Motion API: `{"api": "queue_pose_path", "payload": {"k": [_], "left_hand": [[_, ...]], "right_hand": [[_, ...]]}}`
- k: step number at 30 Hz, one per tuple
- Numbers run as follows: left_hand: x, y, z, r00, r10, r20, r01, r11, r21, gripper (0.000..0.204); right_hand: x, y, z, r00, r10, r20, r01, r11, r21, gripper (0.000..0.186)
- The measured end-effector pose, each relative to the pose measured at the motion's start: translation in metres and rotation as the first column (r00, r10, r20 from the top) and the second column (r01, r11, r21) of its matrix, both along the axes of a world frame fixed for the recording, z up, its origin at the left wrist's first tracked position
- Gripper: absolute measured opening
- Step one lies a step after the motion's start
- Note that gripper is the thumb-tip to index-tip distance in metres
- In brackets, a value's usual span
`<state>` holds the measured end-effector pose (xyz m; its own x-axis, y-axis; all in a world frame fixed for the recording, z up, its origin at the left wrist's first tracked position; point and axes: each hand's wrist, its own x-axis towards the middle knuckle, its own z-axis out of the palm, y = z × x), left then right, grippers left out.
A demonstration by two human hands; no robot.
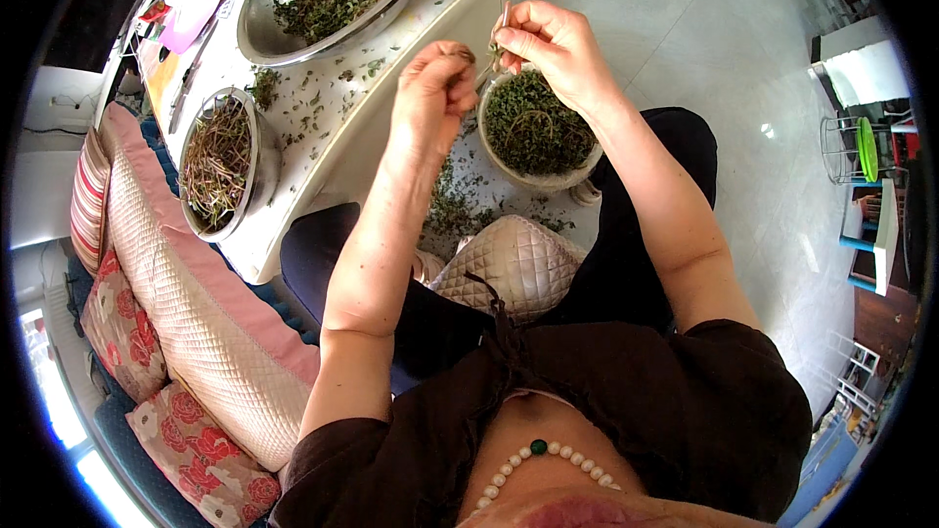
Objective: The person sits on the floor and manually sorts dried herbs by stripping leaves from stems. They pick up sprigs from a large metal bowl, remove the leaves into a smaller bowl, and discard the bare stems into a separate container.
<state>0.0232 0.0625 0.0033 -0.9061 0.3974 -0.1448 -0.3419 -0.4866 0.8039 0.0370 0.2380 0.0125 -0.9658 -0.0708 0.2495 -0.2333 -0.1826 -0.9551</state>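
Observation:
My right hand (553, 39) pinches a thin plant stem (505, 20) between thumb and fingers, with a few small green leaves low on it. Close by on the left is my left hand (435, 83), its fingers curled shut. Whatever lies in its fingers is too small to make out. Both hands are raised above the edge of a pale round bucket (551, 182), which is full of leafy green sprigs (533, 122). On the white table to the left, a steel bowl (266, 161) holds bare brownish stems (215, 166). Behind it, a large steel basin (337, 44) contains more leafy sprigs (342, 0).
Loose leaves lie scattered across the white table (318, 152), and fallen sprigs (450, 205) lie on the floor between my legs. A quilted cushion or cover (514, 269) is near my knees. A sofa (196, 303) with patterned pillows stands left; racks and shelves (866, 225) line the right.

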Motion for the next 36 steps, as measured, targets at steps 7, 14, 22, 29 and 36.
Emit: {"api": "queue_pose_path", "payload": {"k": [7, 14, 22, 29, 36], "left_hand": [[-0.027, -0.087, 0.057, 0.633, 0.314, -0.707, -0.742, 0.506, -0.440, 0.019], [-0.037, -0.224, 0.066, 0.295, 0.107, -0.950, -0.901, -0.301, -0.313, 0.021], [-0.049, -0.260, 0.040, 0.338, 0.012, -0.941, -0.835, -0.457, -0.306, 0.034], [-0.039, -0.242, 0.046, 0.259, 0.095, -0.961, -0.913, -0.301, -0.275, 0.026], [-0.046, -0.229, 0.042, 0.239, 0.206, -0.949, -0.935, -0.216, -0.282, 0.023]], "right_hand": [[-0.017, 0.051, -0.030, 0.950, -0.241, 0.199, 0.036, 0.718, 0.695, 0.012], [-0.023, 0.062, -0.106, 0.876, -0.454, 0.164, -0.092, 0.176, 0.980, 0.011], [-0.035, 0.060, -0.112, 0.900, -0.435, 0.027, 0.092, 0.250, 0.964, 0.011], [-0.129, -0.045, 0.018, 0.811, -0.233, -0.536, 0.563, 0.557, 0.610, 0.012], [-0.273, -0.147, 0.016, 0.972, 0.097, -0.215, 0.174, 0.320, 0.931, 0.022]]}}
